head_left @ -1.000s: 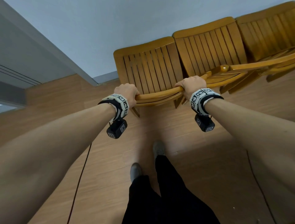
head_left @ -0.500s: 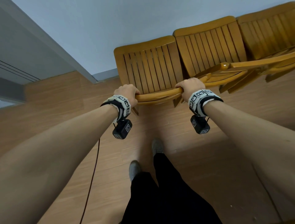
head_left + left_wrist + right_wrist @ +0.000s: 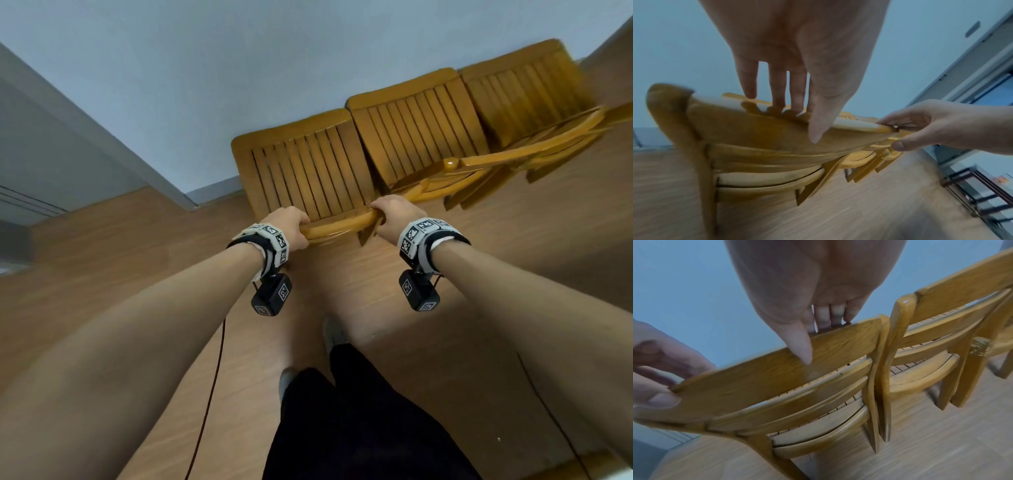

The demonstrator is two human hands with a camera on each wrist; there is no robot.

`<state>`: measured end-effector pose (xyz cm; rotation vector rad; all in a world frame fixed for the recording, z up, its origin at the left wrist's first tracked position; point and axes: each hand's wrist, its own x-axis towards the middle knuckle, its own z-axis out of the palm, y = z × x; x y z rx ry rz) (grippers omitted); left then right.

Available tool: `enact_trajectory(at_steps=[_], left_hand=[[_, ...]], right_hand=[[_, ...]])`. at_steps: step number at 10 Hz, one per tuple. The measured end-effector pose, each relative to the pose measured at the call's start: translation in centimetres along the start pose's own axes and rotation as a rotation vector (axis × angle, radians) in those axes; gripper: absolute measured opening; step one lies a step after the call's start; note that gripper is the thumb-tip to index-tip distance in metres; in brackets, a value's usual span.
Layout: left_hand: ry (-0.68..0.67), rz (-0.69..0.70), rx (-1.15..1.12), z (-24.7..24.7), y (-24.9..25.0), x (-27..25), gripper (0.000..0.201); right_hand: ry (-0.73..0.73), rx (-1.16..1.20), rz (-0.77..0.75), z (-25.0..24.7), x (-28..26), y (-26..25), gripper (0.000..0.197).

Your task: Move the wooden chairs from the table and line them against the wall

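legs of the nearest honey-coloured slatted wooden chair [image 3: 308,178] mostly hidden below its seat; wrist views smeared with blur. gripped at the curved, glossy top rail by left hand [image 3: 289,226] and right hand [image 3: 394,214], fingers over the far side, thumbs on the near face. parked at the pale blue wall [image 3: 239,68], touching two matching slatted chairs [image 3: 421,130] on wood-grain plank floor [image 3: 102,260].
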<state>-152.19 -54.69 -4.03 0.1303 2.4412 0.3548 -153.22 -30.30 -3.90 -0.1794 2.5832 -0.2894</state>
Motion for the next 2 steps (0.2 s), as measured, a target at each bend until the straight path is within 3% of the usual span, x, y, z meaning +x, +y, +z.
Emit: enact_trajectory(at_steps=[2], left_hand=[[0.026, 0.175, 0.050, -2.3, 2.6, -0.6, 0.050]], right_hand=[[0.125, 0.065, 0.203, 0.0, -3.9, -0.6, 0.044]])
